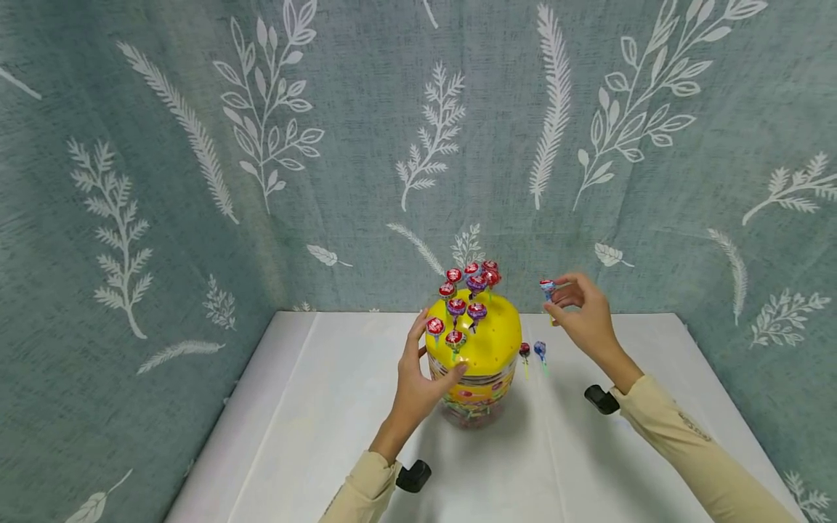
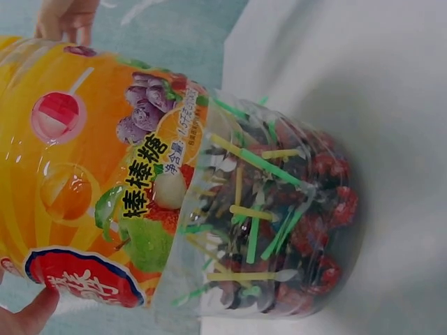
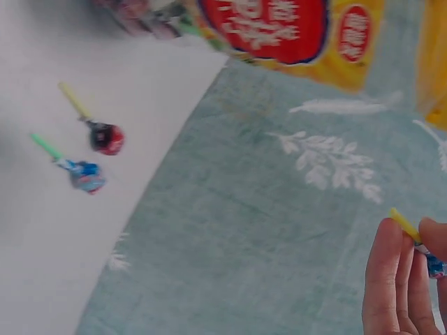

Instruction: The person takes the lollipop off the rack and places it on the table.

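A large clear jar [image 1: 476,394] with a yellow lid [image 1: 500,334] stands upright on the table. Several wrapped lollipops [image 1: 455,306] stick up from the lid, mostly toward its left and back. My left hand [image 1: 415,381] grips the jar at its top, fingers along the left side and thumb by the front rim. To the right of the jar, my right hand [image 1: 585,316] pinches a blue-wrapped lollipop [image 1: 547,288] in the air; its yellow stick [image 3: 404,223] shows between thumb and fingers in the right wrist view.
On the white table [image 1: 327,407], right of the jar, lie a dark red lollipop [image 3: 106,138] and a blue lollipop [image 3: 86,176]. More lollipops [image 2: 258,216] fill the jar's bottom. Behind the table hangs a grey-green leaf-patterned cloth [image 1: 366,181].
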Action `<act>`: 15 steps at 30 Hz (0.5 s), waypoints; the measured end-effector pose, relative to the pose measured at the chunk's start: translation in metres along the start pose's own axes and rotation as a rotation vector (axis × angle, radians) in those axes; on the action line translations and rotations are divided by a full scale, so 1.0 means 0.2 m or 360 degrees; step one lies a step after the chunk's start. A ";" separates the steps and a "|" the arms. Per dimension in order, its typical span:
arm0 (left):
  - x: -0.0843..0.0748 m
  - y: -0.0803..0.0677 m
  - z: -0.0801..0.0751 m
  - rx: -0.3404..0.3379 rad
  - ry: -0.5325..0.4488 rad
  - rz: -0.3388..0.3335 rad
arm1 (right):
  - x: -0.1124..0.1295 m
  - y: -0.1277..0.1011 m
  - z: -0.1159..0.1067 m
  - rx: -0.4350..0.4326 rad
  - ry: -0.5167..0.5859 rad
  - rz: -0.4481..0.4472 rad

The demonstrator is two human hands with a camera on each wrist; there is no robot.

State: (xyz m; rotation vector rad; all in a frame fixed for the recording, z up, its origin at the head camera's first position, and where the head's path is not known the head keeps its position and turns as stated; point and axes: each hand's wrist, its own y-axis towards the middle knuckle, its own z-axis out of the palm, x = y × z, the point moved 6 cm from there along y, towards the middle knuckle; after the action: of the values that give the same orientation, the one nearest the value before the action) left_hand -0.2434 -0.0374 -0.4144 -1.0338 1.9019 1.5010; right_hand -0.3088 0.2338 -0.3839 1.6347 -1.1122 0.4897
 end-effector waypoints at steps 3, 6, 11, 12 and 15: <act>0.08 -0.01 0.01 -0.0012 0.0011 0.0001 | -0.06 -0.02 0.01 0.0027 0.0016 0.0051; 0.15 -0.01 0.02 -0.0014 0.0028 -0.0002 | -0.12 -0.03 0.02 0.0047 -0.0007 0.0130; 0.17 -0.02 0.02 -0.0005 0.0031 0.0004 | -0.23 -0.07 0.02 0.0073 -0.0128 0.0268; 0.17 -0.02 0.02 -0.0006 0.0029 0.0006 | -0.26 -0.08 0.02 0.0080 -0.0147 0.0293; 0.17 -0.02 0.02 -0.0009 0.0026 0.0009 | -0.31 -0.10 0.03 0.0099 -0.0191 0.0340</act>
State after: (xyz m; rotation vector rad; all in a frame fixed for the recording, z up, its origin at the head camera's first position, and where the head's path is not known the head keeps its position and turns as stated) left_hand -0.2598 -0.0420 -0.4439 -1.0470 1.9141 1.5067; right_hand -0.3231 0.2552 -0.4445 1.6241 -1.3822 0.5753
